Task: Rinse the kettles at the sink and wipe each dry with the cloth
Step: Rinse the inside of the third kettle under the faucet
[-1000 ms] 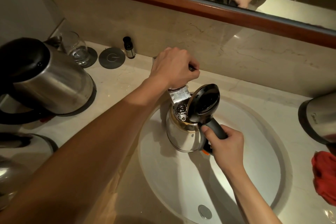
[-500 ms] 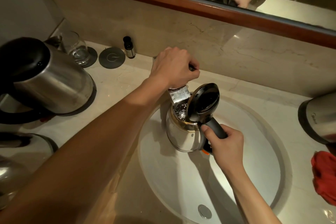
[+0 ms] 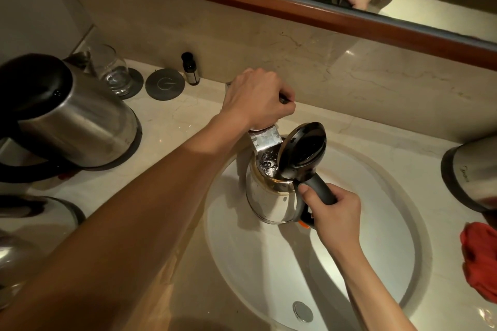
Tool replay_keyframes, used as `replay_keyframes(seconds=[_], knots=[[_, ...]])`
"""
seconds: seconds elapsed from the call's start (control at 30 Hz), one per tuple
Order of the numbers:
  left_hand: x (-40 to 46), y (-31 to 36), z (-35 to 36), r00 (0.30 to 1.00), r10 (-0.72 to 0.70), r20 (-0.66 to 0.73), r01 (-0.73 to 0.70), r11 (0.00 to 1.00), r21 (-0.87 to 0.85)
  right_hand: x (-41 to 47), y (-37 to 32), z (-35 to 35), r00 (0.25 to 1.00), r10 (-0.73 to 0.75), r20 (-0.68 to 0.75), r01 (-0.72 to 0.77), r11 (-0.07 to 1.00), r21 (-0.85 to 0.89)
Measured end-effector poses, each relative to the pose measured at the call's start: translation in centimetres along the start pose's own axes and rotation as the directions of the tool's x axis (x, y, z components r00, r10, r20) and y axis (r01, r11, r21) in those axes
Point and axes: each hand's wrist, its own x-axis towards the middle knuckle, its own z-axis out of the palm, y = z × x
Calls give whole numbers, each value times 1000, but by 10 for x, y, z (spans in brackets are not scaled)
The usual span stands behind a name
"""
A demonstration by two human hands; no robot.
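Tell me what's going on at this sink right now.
A person is rinsing a kettle over the sink. The right hand grips its handle, lid flipped open, holding it under the faucet. The left hand grips the faucet lever, and water is bubbling inside the kettle. More kettles wait on the counter at both sides, and the red cloth lies untouched at the right.

Pale marble worktop [image 3: 172, 126] with white oval sink [image 3: 269, 263] sunk in, steel kettles at left [image 3: 78, 121] and far right [image 3: 470, 172], drinking glass [image 3: 113, 70] on dark coaster, second coaster [image 3: 164, 84], small dark bottle [image 3: 190, 68], red cloth [image 3: 480, 258] at right edge
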Motion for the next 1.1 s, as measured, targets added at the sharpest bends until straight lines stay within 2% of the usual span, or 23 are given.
replay_keyframes(seconds=[1.1], knots=[[0,-1,0,1000,19,-5,-19,1000,20,3,5,1,1000,-21,-7,21,1000,-7]])
